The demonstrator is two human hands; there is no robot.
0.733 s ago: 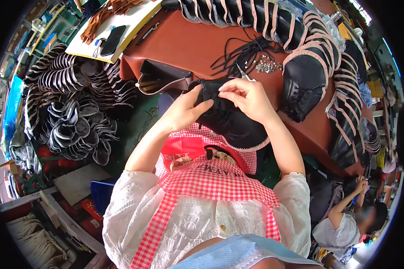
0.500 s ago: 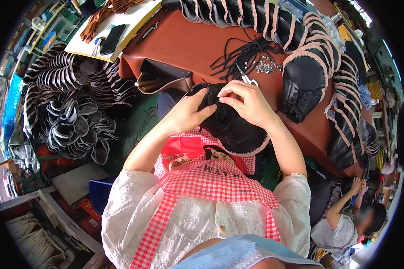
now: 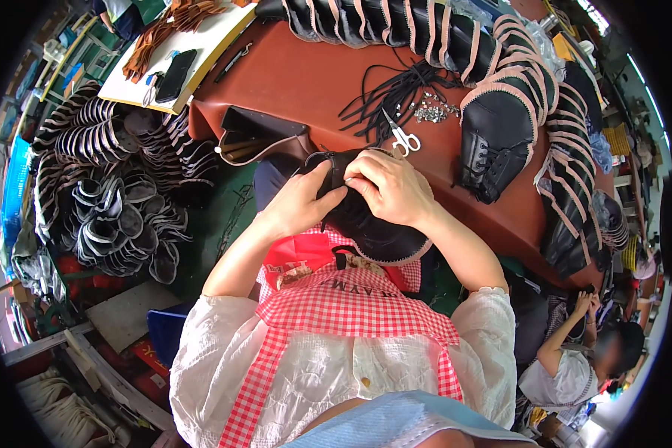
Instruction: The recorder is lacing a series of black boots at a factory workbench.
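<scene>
A black shoe upper (image 3: pixel 377 237) with a pale pink stitched edge lies over my lap, against the table's near side. My left hand (image 3: pixel 300 201) grips its left side, thumb pressed on the front near the lace opening. The fingers of my right hand (image 3: pixel 390 188) are pinched together over the same opening; whatever small thing is between them is hidden. Beyond my right hand, white-handled scissors (image 3: pixel 405 140) lie on the table next to a bunch of black laces (image 3: pixel 377 101) and a heap of small metal pieces (image 3: pixel 434 110).
Black uppers (image 3: pixel 396 26) stand in a curving row along the table's (image 3: pixel 299 71) far and right sides, one laced upper (image 3: pixel 493 138) nearest. An open brown-black bag (image 3: pixel 265 138) sits at the left edge. Stacked pieces (image 3: pixel 119 216) fill the left. A person (image 3: pixel 567 377) works at right.
My right hand has shifted slightly left and down, its fingers curling closer over the upper. The scissors now show in full. The whole view has shifted a little.
</scene>
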